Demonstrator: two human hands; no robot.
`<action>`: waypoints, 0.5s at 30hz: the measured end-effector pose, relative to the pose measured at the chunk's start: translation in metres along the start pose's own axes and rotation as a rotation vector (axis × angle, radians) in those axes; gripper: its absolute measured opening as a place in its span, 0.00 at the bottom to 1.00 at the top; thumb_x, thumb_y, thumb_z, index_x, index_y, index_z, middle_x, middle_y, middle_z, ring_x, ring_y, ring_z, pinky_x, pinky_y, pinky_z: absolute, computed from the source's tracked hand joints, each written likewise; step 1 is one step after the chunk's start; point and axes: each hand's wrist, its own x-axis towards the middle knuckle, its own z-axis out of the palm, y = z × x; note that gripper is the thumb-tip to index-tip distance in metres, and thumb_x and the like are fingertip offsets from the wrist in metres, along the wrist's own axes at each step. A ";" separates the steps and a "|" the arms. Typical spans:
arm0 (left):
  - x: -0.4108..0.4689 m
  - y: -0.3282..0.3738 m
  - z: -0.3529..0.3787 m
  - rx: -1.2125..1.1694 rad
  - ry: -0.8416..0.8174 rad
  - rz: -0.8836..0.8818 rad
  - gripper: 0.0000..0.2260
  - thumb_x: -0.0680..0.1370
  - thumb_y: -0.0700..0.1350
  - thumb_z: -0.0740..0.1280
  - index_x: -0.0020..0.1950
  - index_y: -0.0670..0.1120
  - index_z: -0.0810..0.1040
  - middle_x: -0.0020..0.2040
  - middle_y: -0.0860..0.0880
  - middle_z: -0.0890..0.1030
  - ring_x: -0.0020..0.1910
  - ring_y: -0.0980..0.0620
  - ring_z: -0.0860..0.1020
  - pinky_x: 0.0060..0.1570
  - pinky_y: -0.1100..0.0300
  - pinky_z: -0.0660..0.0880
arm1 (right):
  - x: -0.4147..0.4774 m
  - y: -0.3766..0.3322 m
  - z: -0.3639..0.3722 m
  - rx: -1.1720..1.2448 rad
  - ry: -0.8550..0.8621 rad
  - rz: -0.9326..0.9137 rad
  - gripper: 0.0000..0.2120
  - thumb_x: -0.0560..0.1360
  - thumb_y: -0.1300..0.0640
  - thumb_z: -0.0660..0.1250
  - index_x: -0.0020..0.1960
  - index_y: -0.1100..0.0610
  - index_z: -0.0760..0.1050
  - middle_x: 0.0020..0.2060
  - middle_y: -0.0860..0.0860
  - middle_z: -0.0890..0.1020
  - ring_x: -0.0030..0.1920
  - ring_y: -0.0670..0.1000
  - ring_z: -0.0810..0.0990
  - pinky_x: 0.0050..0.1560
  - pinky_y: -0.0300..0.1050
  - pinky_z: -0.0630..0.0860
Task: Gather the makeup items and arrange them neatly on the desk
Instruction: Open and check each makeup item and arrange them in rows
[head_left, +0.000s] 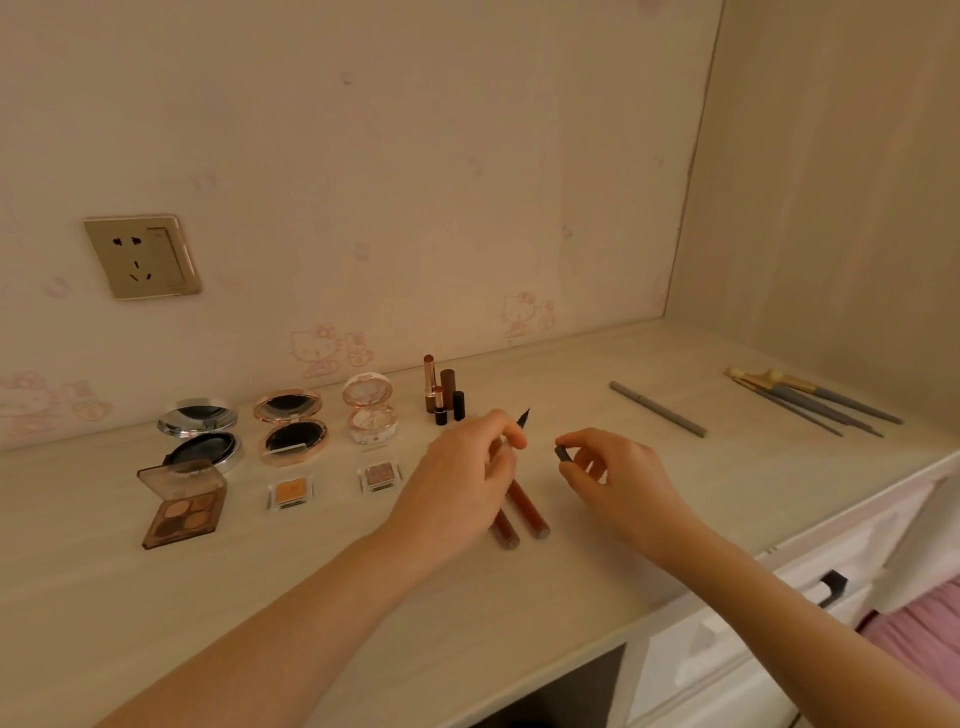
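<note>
Black at its fine tip, the eyeliner pen sits in the left hand, pinched between thumb and curled fingers, with the uncapped point angled up toward the wall. Most of its barrel is hidden behind the fingers. Just to the right, a small gap away, the right hand pinches the dark cap between thumb and fingertips, its end turned toward the pen.

Both hands hover over the middle of the pale wood-grain desk. Under the left hand lie two reddish-brown tubes, side by side and nearly touching (lip gloss, from where I stand).

Behind them a cluster of lipsticks stands upright close to the wall. Leftward runs a row of three open compacts, and in front of those are an open eyeshadow palette and two small single pans.

Well off to the right a grey pencil lies alone, and further still a bunch of brushes rests near the side panel. A gold wall socket sits above the compacts.
</note>
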 end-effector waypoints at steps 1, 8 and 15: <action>0.005 0.002 0.005 0.017 -0.016 0.001 0.05 0.80 0.45 0.61 0.51 0.55 0.75 0.40 0.56 0.73 0.34 0.57 0.73 0.37 0.58 0.75 | 0.004 0.006 -0.001 -0.015 -0.006 0.004 0.12 0.77 0.53 0.64 0.60 0.47 0.76 0.42 0.41 0.77 0.41 0.41 0.75 0.38 0.29 0.67; 0.040 0.005 0.036 0.315 -0.069 -0.008 0.12 0.78 0.53 0.62 0.61 0.53 0.74 0.51 0.55 0.77 0.56 0.53 0.70 0.53 0.56 0.71 | 0.025 0.028 0.000 -0.155 -0.037 -0.001 0.15 0.78 0.52 0.62 0.63 0.52 0.74 0.50 0.48 0.78 0.50 0.48 0.75 0.49 0.40 0.72; 0.053 0.001 0.047 0.623 -0.155 0.030 0.18 0.79 0.59 0.58 0.63 0.51 0.74 0.56 0.52 0.78 0.60 0.51 0.68 0.47 0.57 0.66 | 0.026 0.033 0.006 -0.299 -0.060 -0.110 0.14 0.80 0.51 0.58 0.61 0.54 0.76 0.50 0.50 0.76 0.52 0.51 0.74 0.50 0.44 0.74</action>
